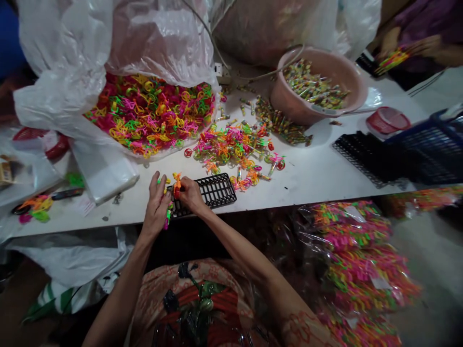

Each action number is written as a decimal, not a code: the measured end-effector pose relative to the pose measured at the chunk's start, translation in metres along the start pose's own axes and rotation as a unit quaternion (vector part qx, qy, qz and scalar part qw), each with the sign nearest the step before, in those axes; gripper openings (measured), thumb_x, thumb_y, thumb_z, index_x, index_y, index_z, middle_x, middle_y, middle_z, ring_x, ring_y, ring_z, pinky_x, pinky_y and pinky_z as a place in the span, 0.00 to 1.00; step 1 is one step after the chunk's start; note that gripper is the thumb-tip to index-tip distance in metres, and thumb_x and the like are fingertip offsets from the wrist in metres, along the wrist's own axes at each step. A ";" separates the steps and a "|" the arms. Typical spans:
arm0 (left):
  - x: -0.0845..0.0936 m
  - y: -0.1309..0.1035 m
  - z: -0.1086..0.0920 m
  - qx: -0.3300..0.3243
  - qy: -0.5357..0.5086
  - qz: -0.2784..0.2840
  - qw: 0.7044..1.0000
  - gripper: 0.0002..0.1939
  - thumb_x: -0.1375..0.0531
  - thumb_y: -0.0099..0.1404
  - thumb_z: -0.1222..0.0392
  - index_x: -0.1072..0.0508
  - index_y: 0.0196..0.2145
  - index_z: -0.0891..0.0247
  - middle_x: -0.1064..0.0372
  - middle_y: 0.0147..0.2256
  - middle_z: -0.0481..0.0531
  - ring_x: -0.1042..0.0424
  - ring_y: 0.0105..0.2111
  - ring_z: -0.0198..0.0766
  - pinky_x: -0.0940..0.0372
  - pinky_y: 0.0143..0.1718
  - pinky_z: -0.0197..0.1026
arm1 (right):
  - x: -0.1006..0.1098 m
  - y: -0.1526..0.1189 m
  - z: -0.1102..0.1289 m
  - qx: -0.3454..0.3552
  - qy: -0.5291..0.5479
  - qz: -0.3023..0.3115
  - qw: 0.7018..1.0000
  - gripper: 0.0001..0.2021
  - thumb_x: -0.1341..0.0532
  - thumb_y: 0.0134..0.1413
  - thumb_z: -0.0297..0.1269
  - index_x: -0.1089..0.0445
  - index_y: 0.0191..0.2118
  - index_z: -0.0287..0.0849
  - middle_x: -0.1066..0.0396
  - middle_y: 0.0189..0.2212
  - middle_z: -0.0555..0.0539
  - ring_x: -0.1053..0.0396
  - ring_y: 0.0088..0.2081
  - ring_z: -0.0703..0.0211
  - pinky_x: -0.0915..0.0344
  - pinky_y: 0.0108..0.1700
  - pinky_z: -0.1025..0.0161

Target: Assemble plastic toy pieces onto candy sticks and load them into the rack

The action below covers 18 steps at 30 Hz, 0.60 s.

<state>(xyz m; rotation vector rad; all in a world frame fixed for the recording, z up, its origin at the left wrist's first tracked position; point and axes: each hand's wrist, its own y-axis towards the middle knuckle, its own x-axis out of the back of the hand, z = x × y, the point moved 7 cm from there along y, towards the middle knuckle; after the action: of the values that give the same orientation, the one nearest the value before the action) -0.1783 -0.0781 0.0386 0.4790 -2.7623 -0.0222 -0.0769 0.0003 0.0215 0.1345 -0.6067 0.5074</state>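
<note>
A black slotted plastic rack [219, 190] lies near the table's front edge. My left hand [156, 206] rests at the rack's left end, fingers stretched out, beside small green, yellow and pink plastic pieces partly hidden under it. Between the closed fingers of my right hand [191, 194] is a small orange plastic toy [177, 182], held over the left part of the rack; a red bit shows just below it. Just beyond the rack spreads a loose pile of bright plastic toys [231, 144], mixed with small wrapped tubes.
A large plastic bag [159, 115] of coloured toys lies open at the back left. Behind right stands a pink basin [321, 101] of wrapped tubes. Black racks [365, 156] and a blue basket [430, 149] are at right. A co-worker's hands [415, 50] hold coloured pieces.
</note>
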 end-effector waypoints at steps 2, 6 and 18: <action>-0.001 0.000 0.001 -0.001 -0.001 0.005 1.000 0.28 0.46 0.66 0.43 0.38 0.61 0.49 0.57 0.69 0.49 0.60 0.69 0.44 0.60 0.68 0.51 | -0.004 0.001 0.004 0.012 -0.076 0.028 0.997 0.06 0.43 0.54 0.28 0.32 0.28 0.41 0.31 0.31 0.48 0.33 0.33 0.61 0.39 0.35 0.66; -0.003 0.003 0.001 -0.001 0.012 0.016 1.000 0.30 0.48 0.66 0.42 0.42 0.64 0.49 0.61 0.70 0.50 0.61 0.69 0.44 0.60 0.67 0.51 | -0.020 -0.001 0.017 0.009 -0.184 0.086 0.979 0.07 0.44 0.57 0.32 0.30 0.39 0.41 0.30 0.42 0.42 0.31 0.37 0.56 0.36 0.39 0.62; 0.002 -0.007 -0.026 -0.100 0.177 0.021 0.979 0.26 0.49 0.68 0.48 0.36 0.61 0.57 0.61 0.69 0.55 0.56 0.67 0.55 0.56 0.67 0.59 | 0.190 -0.061 -0.079 -0.238 -0.340 -0.072 0.907 0.18 0.49 0.57 0.23 0.26 0.46 0.41 0.29 0.48 0.41 0.30 0.49 0.50 0.35 0.48 0.58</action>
<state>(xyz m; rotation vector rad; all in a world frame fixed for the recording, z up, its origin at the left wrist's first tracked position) -0.1691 -0.0842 0.0636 0.3337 -2.3894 -0.1845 0.1272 0.0474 0.0681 -0.1192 -1.3784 0.1411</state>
